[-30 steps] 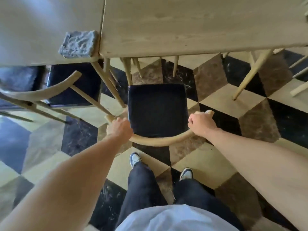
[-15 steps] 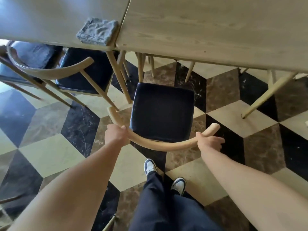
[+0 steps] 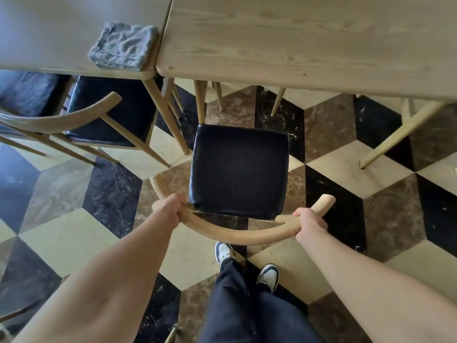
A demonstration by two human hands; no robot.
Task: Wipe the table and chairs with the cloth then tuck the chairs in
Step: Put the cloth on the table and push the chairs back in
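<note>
My left hand (image 3: 167, 214) and right hand (image 3: 310, 227) have fingers clamped on the chair (image 3: 238, 169) backrest, whose long axis runs between them; its seat points ahead toward the worktop (image 3: 296, 40), where the cloth (image 3: 123, 47) lies far left.

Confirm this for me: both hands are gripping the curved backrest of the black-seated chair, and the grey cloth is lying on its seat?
Not quite. Both the left hand and right hand do grip the curved backrest, but the grey cloth lies folded on the table, near its edge, not on the black seat. The head view shows it.
</note>
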